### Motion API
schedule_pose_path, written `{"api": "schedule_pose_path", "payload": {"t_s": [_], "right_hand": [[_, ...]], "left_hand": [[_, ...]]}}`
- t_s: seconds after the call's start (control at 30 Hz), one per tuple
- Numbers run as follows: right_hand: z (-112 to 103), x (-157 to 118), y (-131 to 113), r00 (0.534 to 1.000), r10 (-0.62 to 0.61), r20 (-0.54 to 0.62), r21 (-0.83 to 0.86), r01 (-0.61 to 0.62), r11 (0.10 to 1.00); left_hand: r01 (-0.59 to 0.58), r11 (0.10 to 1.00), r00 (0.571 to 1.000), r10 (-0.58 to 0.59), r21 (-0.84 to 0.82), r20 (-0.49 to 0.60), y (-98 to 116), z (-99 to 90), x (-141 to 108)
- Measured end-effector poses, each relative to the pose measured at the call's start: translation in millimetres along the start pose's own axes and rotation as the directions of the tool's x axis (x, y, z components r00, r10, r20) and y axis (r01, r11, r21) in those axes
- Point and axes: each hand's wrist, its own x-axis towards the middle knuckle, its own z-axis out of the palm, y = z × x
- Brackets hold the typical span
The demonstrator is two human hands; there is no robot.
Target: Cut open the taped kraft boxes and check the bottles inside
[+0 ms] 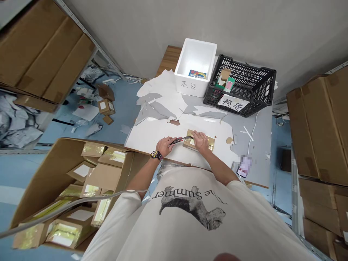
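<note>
My left hand (164,146), with a watch at the wrist, is closed around a slim black-and-red box cutter (178,140). Its tip points right and meets the taped top of a small cardboard box (210,143) lying on the table. Over the middle of that box, my right hand (200,141) grips it and holds it down. The right fingers partly hide the tape and the cutter's tip.
Behind the box stand a white foam box (189,85) and a black plastic crate (241,78). A phone (244,167) with a cable lies at the table's right edge. To my left, a large carton (40,174) holds several taped boxes. Torn white paper (152,134) covers the table.
</note>
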Motion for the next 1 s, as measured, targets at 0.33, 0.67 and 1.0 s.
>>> {"api": "schedule_pose_path", "payload": {"t_s": [0.33,0.67,1.0], "right_hand": [[-0.5,3.0,2.9,0.999,-0.010,-0.033,0.006,0.010,1.000],[-12.6,-3.5,-5.9,1.000,-0.017,0.023,-0.041,0.018,0.999],[-34.5,-21.1,-21.2,0.997,0.065,0.028,-0.113,-0.061,0.992]], "left_hand": [[0.034,0.999,0.998,-0.033,0.004,-0.051,5.6,13.8,7.2],[0.117,0.993,0.974,-0.122,-0.034,-0.189,-25.4,-18.4,32.0],[0.407,0.896,0.881,-0.436,-0.177,-0.181,-36.0,29.3,42.7]]}}
